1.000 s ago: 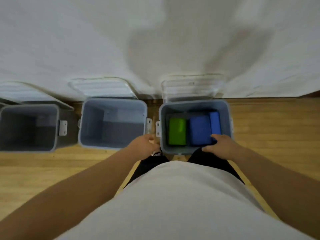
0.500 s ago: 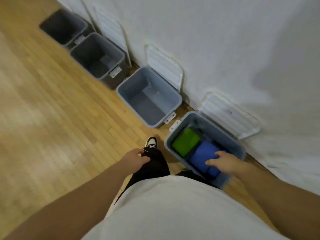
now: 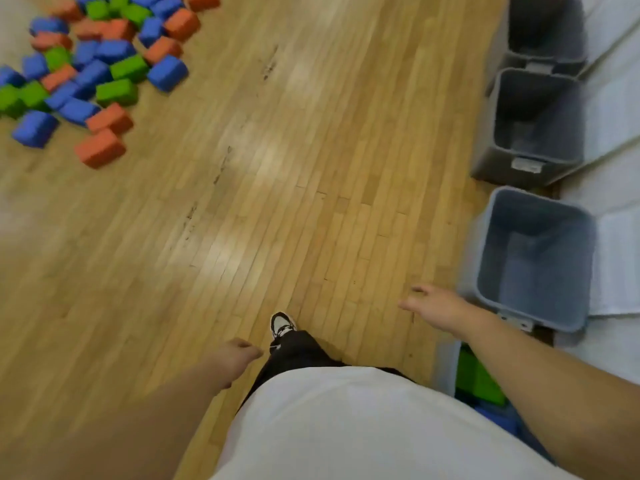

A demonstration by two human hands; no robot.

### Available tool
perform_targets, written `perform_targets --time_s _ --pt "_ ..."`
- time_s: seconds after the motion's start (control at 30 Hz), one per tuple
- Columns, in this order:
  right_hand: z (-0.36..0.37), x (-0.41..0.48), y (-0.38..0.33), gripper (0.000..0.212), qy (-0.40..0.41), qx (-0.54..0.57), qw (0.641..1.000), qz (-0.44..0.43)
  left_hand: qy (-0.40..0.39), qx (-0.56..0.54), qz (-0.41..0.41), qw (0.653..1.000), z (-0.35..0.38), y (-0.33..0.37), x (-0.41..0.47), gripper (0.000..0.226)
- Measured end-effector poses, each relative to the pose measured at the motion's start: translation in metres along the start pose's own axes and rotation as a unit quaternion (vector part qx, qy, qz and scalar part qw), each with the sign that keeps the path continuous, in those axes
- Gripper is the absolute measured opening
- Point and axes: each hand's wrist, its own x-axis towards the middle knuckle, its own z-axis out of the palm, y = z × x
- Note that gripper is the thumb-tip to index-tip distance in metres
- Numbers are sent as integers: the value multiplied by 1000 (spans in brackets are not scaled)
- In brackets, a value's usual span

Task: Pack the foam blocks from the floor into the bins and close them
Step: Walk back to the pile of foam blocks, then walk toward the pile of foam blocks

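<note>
Blocks (image 3: 86,71) lie heaped on the floor (image 3: 277,168), well apart from the bins (image 3: 554,258), probably light and squashy, best squeezed across 2 opposite faces; left hand (image 3: 235,355) and right hand (image 3: 440,306) hang loose, empty.

**Blocks heaped far left, bins in a row along the right**

A person stands on the floor (image 3: 277,168), seen from above. A pile of foam blocks (image 3: 86,64) lies on the floor at the far left, well apart from the person. Four bins stand in a row down the right side. The farthest bin (image 3: 502,46) comes first, then the second bin (image 3: 490,133) touching it, then the third bin (image 3: 472,265) a little apart, its lid (image 3: 616,265) open to its right. The nearest bin (image 3: 445,365) sits partly under the right arm, with packed blocks (image 3: 478,379) inside. The left hand (image 3: 235,355) hangs left of the forward leg. The right hand (image 3: 436,306) hovers over the floor just left of the third bin. A shoe (image 3: 282,323) rests between the hands.
</note>
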Motion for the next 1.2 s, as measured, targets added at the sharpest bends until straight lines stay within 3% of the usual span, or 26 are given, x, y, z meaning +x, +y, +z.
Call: perform_targets --time_s 0.3,0.4,0.6,0.77,1.0,1.2 --pt "85 63 -212 75 -51 -118 992 -6 -21 -95 -74 993 -133 -94 73 40" --pt "91 77 -257 75 -53 -125 990 27 -40 -107 -61 992 -174 -89 95 44" --pt "90 114 -339 65 -29 -161 985 62 -26 -159 41 986 -250 -40 135 51" --pt "114 171 -451 66 -44 -215 975 45 -17 -237 45 970 -320 -29 170 47" --pt "199 237 -653 66 -142 -330 933 -32 18 -331 -101 938 -410 -90 214 27" --pt "294 253 -843 72 -204 -418 874 -136 59 -431 -202 877 -486 -153 235 37"
